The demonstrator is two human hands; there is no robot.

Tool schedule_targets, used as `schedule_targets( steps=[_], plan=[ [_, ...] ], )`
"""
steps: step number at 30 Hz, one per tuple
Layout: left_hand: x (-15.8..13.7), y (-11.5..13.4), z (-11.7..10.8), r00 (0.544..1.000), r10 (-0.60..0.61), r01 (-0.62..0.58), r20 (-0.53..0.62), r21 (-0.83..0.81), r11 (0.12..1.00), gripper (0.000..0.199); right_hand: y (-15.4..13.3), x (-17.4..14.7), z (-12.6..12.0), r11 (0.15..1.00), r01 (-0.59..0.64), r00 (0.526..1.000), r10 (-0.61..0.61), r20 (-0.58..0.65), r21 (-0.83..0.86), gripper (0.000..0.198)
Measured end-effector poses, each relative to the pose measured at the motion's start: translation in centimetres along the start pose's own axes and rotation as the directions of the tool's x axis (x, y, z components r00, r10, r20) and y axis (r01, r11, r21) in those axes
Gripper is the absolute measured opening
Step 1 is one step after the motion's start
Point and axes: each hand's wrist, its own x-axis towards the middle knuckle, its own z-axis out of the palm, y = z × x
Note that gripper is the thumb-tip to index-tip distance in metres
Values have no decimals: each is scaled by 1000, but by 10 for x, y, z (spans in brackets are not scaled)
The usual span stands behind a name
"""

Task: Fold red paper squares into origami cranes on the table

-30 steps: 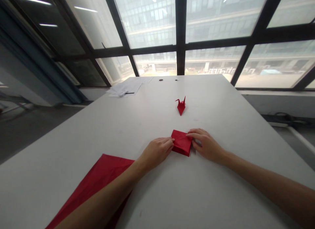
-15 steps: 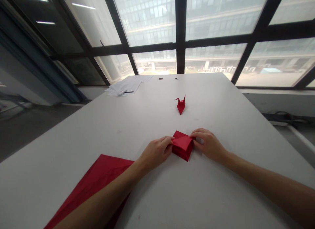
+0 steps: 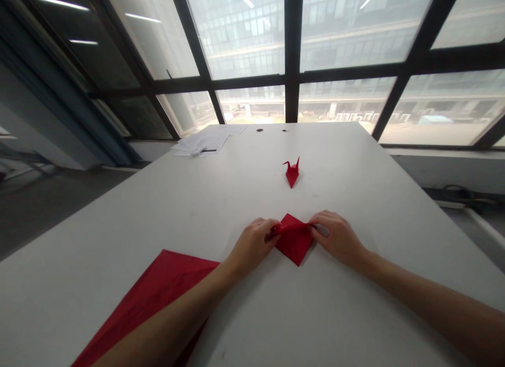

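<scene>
A small folded square of red paper [image 3: 296,247] lies on the white table with one corner toward me. My left hand [image 3: 256,242] pinches its left corner between thumb and fingers. At the right corner, my right hand [image 3: 335,235] grips the paper the same way. Between the two hands a raised layer of the paper forms a narrow ridge across the square. Beyond them stands a finished red paper crane [image 3: 292,174]. A larger sheet of red paper [image 3: 158,288] lies to the left, partly hidden under my left forearm.
White sheets of paper [image 3: 203,140] with a dark pen [image 3: 209,150] on them lie at the table's far left. Two small dark round spots are near the far edge of the white table [image 3: 244,188]. Large windows with dark frames rise behind it.
The upper flap of the folded paper, earlier spread open toward me, now stands up as a thin ridge between my hands. Both hands keep hold of the corners.
</scene>
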Motion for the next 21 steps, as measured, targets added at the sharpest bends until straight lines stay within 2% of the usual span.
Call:
schedule_targets(
  steps=[7,10,14,18,21],
  plan=[
    [4,2,-1,1000,-25,25,-3,11,1000,18,1,0,4,997,1,997,5,-72,82,15],
    [3,2,-1,999,-44,44,-18,-13,999,18,1,-1,4,994,-6,999,12,-51,110,11],
    [3,2,0,998,-42,41,-47,-33,999,17,-1,0,4,995,-68,998,69,-10,67,5],
    [4,7,-1,999,-26,24,-46,-44,999,17,-4,0,5,992,-126,991,126,-49,11,4],
    [3,10,-2,998,-46,41,-39,-110,993,24,-6,1,6,988,-154,986,154,-62,6,6]
  ],
)
